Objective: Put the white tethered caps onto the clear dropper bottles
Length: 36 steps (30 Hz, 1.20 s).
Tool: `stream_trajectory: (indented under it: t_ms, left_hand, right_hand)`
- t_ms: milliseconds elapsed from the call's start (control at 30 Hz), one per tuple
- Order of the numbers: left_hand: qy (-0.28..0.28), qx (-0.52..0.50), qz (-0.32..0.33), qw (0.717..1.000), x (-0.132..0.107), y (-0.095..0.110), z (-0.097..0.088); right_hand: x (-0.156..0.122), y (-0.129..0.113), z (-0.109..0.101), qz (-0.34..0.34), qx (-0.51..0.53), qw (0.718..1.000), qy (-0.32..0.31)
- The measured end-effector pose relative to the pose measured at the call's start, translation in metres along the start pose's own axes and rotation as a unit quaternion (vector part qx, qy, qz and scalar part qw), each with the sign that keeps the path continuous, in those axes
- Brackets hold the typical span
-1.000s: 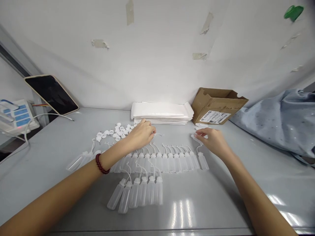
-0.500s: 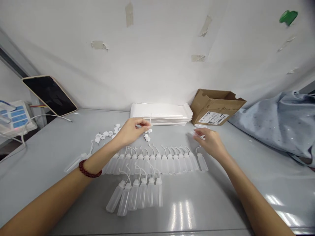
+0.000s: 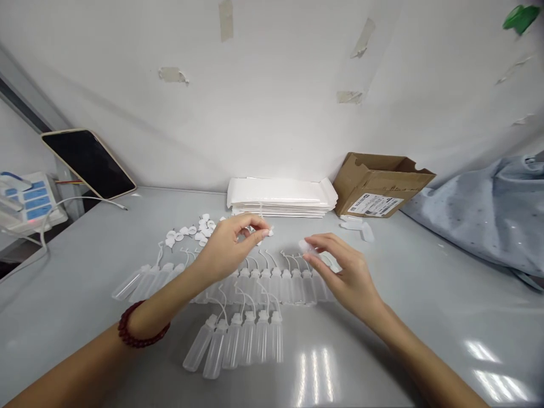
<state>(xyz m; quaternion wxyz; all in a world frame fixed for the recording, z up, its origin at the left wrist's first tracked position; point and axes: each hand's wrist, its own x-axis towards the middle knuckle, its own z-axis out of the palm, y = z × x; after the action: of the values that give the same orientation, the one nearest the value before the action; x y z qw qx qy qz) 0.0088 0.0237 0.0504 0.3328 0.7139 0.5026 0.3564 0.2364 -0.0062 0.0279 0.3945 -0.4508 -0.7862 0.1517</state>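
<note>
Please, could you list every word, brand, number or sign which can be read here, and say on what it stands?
No text can be read with certainty.
White label on the cardboard box: printed lines, too small and blurred to read.
Bottles and white caps: no lettering that I can make out.
Phone: dark screen, no text visible.

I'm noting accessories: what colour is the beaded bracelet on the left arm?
The beaded bracelet is dark red; the head view shows it best.

The right hand [image 3: 346, 273] partly hides its translucent bottle [image 3: 305, 247]; the right edge crops the blue fabric [image 3: 480, 209].
</note>
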Motion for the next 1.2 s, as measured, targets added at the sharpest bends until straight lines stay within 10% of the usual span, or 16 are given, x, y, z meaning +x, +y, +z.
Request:
stream_trajectory:
  t_ms: [333, 633, 767, 933, 1200]
  left_hand:
    - [-0.070, -0.088, 0.049, 0.992, -0.025, 0.021, 0.017]
    - [-0.026, -0.096, 0.085, 0.991, -0.030, 0.019, 0.021]
    - [0.043, -0.033, 0.223, 0.973, -0.031, 0.017, 0.025]
    - [0.088, 0.008, 0.352, 0.932, -0.033, 0.017, 0.029]
    - [0.072, 0.039, 0.292, 0.953, -0.036, 0.020, 0.029]
  right_hand:
    - [-0.014, -0.020, 0.012, -0.010, 0.076, 0.997, 0.000]
    - [-0.014, -0.024, 0.015, -0.034, 0.118, 0.992, 0.004]
    - [-0.014, -0.026, 0.014, 0.058, 0.191, 0.980, 0.000]
    - [-0.013, -0.030, 0.007, 0.194, 0.329, 0.923, -0.034]
    - [-0.006, -0.028, 0.004, 0.271, 0.609, 0.737, -0.112]
